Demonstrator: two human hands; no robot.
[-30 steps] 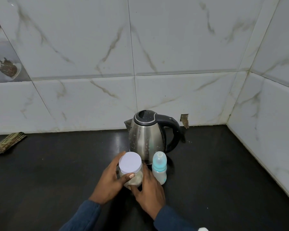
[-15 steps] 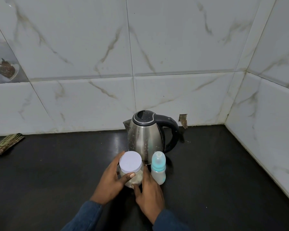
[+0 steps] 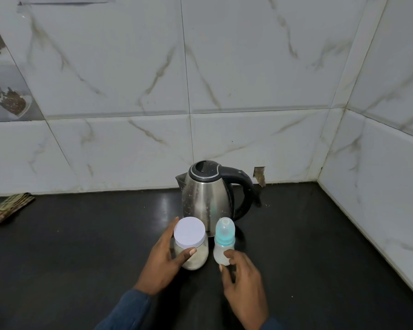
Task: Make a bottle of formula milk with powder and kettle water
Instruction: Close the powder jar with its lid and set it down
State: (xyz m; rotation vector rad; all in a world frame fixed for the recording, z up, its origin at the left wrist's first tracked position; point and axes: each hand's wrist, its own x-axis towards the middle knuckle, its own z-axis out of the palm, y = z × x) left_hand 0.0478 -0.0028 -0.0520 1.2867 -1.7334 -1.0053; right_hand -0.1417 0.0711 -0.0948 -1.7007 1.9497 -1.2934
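Observation:
A clear jar of pale powder (image 3: 196, 257) with a white lid stands on the black counter (image 3: 81, 246). My left hand (image 3: 163, 258) wraps its left side, thumb across the front. To the right of the jar stands a small baby bottle (image 3: 223, 244) with a teal collar and clear cap. My right hand (image 3: 242, 282) is just below it, fingertips touching its base, fingers apart. A steel kettle (image 3: 206, 198) with a black lid and handle sits behind both.
Marble-look tiled walls meet in a corner at the back right (image 3: 320, 177). A folded greenish cloth (image 3: 7, 207) lies at the far left of the counter by the wall.
My right hand has left the jar and moved right to the bottle's base. My left hand stays on the jar. The camera has tilted so the things sit lower in view.

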